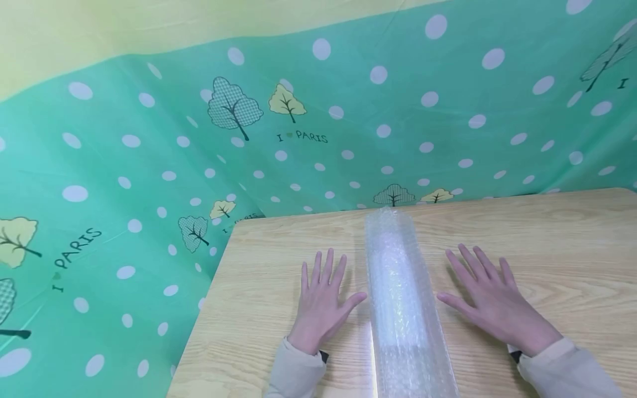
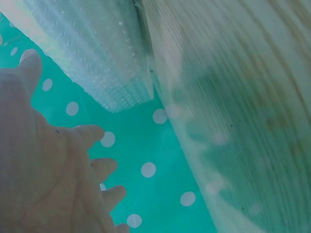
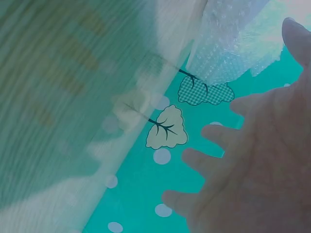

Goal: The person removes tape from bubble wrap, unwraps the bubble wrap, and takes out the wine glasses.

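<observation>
A long bundle wrapped in clear bubble wrap (image 1: 398,293) lies on the wooden table, running from the near edge of the head view toward the back. What it contains is blurred by the wrap; something whitish shows through. To its left is my left hand (image 1: 322,309), fingers spread and straight, thumb pointing at the bundle with a small gap. My right hand (image 1: 490,301) is spread likewise on the other side, apart from the wrap. In the left wrist view the palm (image 2: 43,174) shows bare, and the right wrist view has an empty palm (image 3: 252,170) too.
The pale wood-grain table (image 1: 562,249) reaches back to a green curtain (image 1: 348,83) with white dots and printed trees, which hangs behind it and along the left side. Light sleeves (image 1: 298,367) cover both wrists.
</observation>
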Demonstrator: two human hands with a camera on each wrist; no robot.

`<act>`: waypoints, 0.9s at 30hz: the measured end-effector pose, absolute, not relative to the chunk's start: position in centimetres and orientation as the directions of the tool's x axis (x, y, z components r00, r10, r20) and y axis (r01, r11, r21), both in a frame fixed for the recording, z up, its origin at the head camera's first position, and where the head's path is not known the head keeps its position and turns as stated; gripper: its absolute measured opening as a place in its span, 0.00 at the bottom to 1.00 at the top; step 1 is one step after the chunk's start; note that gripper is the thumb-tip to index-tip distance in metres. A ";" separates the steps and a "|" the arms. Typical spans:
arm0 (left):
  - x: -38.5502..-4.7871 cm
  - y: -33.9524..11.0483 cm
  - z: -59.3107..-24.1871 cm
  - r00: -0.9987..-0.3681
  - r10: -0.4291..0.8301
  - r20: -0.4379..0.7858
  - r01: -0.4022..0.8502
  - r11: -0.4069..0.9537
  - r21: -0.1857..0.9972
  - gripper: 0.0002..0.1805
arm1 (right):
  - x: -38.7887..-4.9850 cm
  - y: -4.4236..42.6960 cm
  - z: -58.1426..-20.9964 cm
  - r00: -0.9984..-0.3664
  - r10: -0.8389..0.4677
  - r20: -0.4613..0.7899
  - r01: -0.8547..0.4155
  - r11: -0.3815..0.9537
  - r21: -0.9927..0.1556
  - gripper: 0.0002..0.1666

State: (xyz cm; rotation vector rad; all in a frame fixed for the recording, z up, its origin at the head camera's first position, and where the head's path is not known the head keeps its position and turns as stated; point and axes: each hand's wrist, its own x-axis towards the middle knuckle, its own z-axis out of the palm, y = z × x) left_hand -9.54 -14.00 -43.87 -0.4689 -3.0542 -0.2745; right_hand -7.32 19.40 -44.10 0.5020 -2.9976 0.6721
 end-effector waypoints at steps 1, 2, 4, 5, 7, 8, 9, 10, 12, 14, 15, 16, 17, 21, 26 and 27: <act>-9.5 -14.0 -43.9 -0.954 0.294 0.066 0.301 0.939 0.168 0.47 | -7.3 19.4 -44.1 -0.947 -0.305 0.100 -0.318 0.853 -0.414 0.50; -9.5 -14.0 -43.9 -0.954 0.294 0.067 0.301 0.938 0.170 0.47 | -7.3 19.4 -44.1 -0.946 -0.306 0.103 -0.320 0.852 -0.415 0.50; -9.6 -14.0 -43.8 -0.954 0.293 0.066 0.301 0.938 0.173 0.47 | -7.3 19.3 -44.1 -0.944 -0.311 0.108 -0.327 0.848 -0.418 0.50; -9.6 -14.0 -43.9 -0.954 0.294 0.065 0.301 0.938 0.173 0.47 | -7.3 19.3 -44.0 -0.943 -0.314 0.111 -0.331 0.846 -0.419 0.50; -9.6 -14.0 -43.9 -0.954 0.294 0.064 0.301 0.937 0.177 0.47 | -7.3 19.3 -44.1 -0.940 -0.321 0.117 -0.339 0.842 -0.419 0.50; -9.6 -14.0 -43.9 -0.954 0.295 0.063 0.301 0.937 0.179 0.47 | -7.3 19.3 -44.1 -0.939 -0.324 0.120 -0.344 0.841 -0.419 0.50; -9.6 -14.0 -43.8 -0.954 0.295 0.062 0.301 0.936 0.181 0.47 | -7.3 19.2 -44.1 -0.937 -0.327 0.123 -0.347 0.839 -0.419 0.50; -9.6 -14.0 -43.8 -0.953 0.295 0.063 0.302 0.936 0.181 0.47 | -7.3 19.2 -44.1 -0.936 -0.329 0.128 -0.351 0.838 -0.418 0.50; -9.6 -14.0 -43.8 -0.954 0.294 0.059 0.300 0.936 0.186 0.47 | -7.3 19.2 -44.1 -0.934 -0.331 0.134 -0.356 0.835 -0.420 0.49; -9.6 -14.0 -43.8 -0.954 0.294 0.058 0.299 0.934 0.193 0.47 | -7.3 19.1 -44.2 -0.932 -0.333 0.141 -0.361 0.831 -0.422 0.49; -9.6 -14.0 -43.8 -0.954 0.294 0.057 0.299 0.934 0.196 0.47 | -7.3 19.1 -44.2 -0.932 -0.331 0.145 -0.361 0.830 -0.425 0.49; -9.6 -14.0 -43.8 -0.954 0.294 0.057 0.299 0.933 0.201 0.47 | -7.4 19.0 -44.2 -0.932 -0.330 0.153 -0.363 0.828 -0.427 0.49; -9.6 -13.9 -43.8 -0.954 0.295 0.058 0.301 0.931 0.206 0.47 | -7.4 19.0 -44.3 -0.930 -0.332 0.159 -0.368 0.826 -0.427 0.48; -9.6 -13.8 -43.8 -0.951 0.303 0.061 0.309 0.927 0.212 0.47 | -7.5 18.8 -44.3 -0.917 -0.344 0.203 -0.399 0.816 -0.418 0.48; -9.5 -13.8 -43.6 -0.946 0.318 0.060 0.323 0.917 0.235 0.47 | -7.7 18.7 -44.3 -0.905 -0.354 0.235 -0.423 0.804 -0.418 0.49; -9.4 -13.8 -43.6 -0.946 0.320 0.058 0.324 0.913 0.249 0.47 | -7.7 18.6 -44.2 -0.907 -0.351 0.234 -0.420 0.802 -0.425 0.49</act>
